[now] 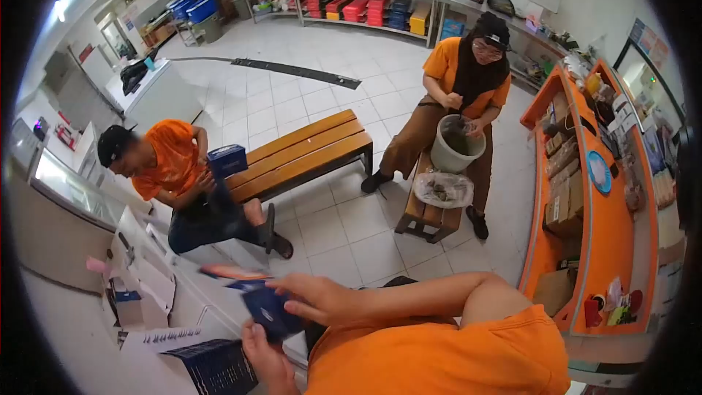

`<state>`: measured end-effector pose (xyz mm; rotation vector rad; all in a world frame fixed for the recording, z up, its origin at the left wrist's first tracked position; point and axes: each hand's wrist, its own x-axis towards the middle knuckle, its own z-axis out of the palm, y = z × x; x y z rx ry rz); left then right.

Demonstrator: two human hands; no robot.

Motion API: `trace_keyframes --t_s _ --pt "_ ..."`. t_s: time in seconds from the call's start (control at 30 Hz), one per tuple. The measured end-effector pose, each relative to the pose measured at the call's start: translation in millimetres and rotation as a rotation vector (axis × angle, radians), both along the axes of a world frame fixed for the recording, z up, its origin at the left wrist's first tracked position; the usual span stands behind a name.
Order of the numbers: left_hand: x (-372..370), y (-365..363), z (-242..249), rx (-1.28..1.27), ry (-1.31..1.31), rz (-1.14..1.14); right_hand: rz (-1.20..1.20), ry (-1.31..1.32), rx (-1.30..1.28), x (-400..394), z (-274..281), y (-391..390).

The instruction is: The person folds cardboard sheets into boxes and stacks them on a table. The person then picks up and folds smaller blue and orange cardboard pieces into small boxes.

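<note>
A small dark blue carton with a pale logo is between my two hands, its orange-and-red part blurred at the upper left. My right hand reaches in from the right, fingers closed over the carton's upper edge. Lower down, my left hand grips the bottom of the same carton. What is inside it is hidden. Just left of my left hand lies dark blue printed card with white markings, on a white surface.
At left, a seated co-worker holds a similar blue box beside a wooden bench. Another co-worker sits with hands in a white bucket; a plastic bag lies before it. Orange shelving stands at right.
</note>
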<state>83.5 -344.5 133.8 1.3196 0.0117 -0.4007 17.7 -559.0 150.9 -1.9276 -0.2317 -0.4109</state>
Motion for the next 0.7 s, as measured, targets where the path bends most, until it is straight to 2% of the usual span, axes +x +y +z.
trace_keyframes --t_s 0.03,0.07,0.1,0.13,0.17,0.23,0.3,0.33,0.37,0.43,0.5,0.6,0.63,0.67,0.7 --pt "-2 13 -13 0.113 -0.037 -0.082 -0.027 0.119 0.07 -1 3 -8" --pt "-5 22 -15 0.109 -0.04 -0.087 0.005 0.077 0.122 0 -5 -14" --pt "-9 30 -13 0.242 -0.035 -0.23 0.0 0.074 0.121 -2 -4 -15" --pt "-12 32 -1 0.377 -0.028 -0.371 0.171 0.182 0.099 -5 -3 -13" --pt "-18 29 12 0.379 -0.031 -0.371 0.346 0.289 0.076 -7 -1 -10" --pt "-34 7 53 0.425 -0.089 -0.319 0.313 0.229 0.037 -7 -1 0" --pt "-34 7 40 0.424 -0.17 -0.314 0.182 0.317 -0.03 -2 1 -1" --pt "-38 5 35 0.436 -0.29 -0.285 -0.004 0.248 -0.002 4 -12 2" --pt "-43 3 32 0.444 -0.41 -0.253 -0.004 0.244 -0.004 3 -15 1" --pt "-47 -10 58 0.35 -0.332 -0.16 0.372 0.268 0.099 0 -5 -7" --pt "-48 -14 76 0.307 -0.383 -0.188 0.437 0.355 0.061 -1 -3 -14" --pt "-28 3 41 0.409 -0.368 -0.284 0.473 0.235 -0.055 -9 -2 -20" --pt "-24 3 35 0.443 -0.367 -0.317 0.348 0.164 -0.171 -10 -7 -15" --pt "-21 3 30 0.507 -0.47 -0.261 0.218 0.092 -0.285 -11 -11 -12" --pt "-16 3 24 0.537 -0.524 -0.235 0.211 0.09 -0.284 -10 -10 -15"
